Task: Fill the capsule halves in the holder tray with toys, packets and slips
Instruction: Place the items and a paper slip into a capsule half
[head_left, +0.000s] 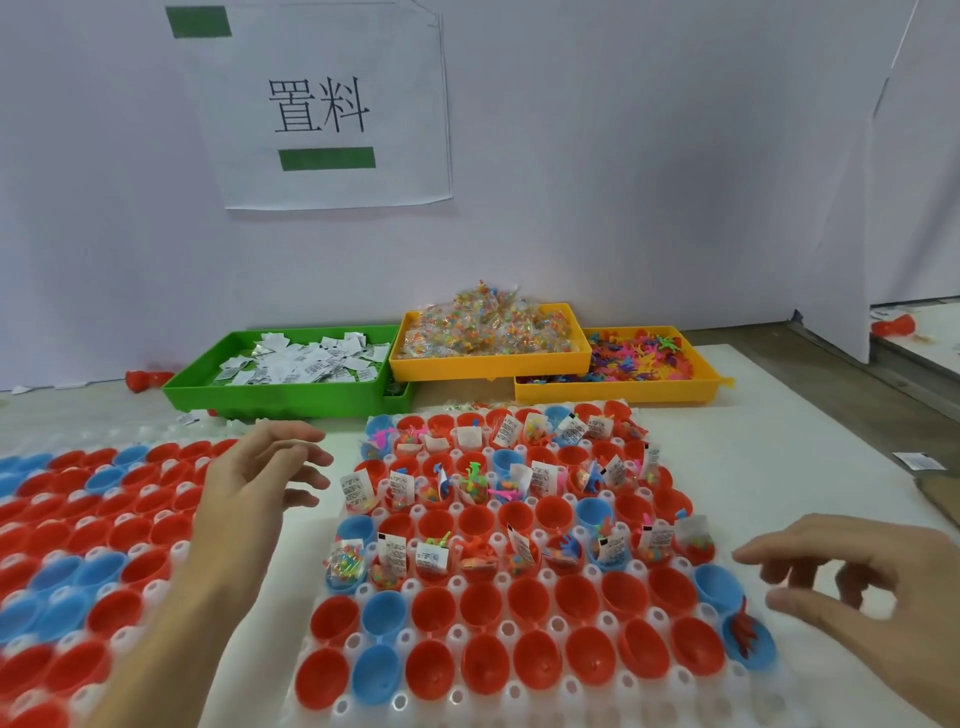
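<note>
In the head view, the white holder tray (524, 696) lies on the counter (727, 441) in the middle, with red and blue capsule halves (483, 613) in its holes; some rows already contain toys, packets and slips, while the near rows are empty. The left hand (260, 473) hovers beside the tray's left edge and the right hand (852, 571) over its right edge, both with relaxed, spread fingers and holding nothing. Behind stand a green bin (270, 395) of slips, a yellow bin (488, 364) of packets and another yellow bin (623, 389) of toys.

Packing workshop bench: sorted parts bins (275, 400), posted station sign (322, 104).
</note>
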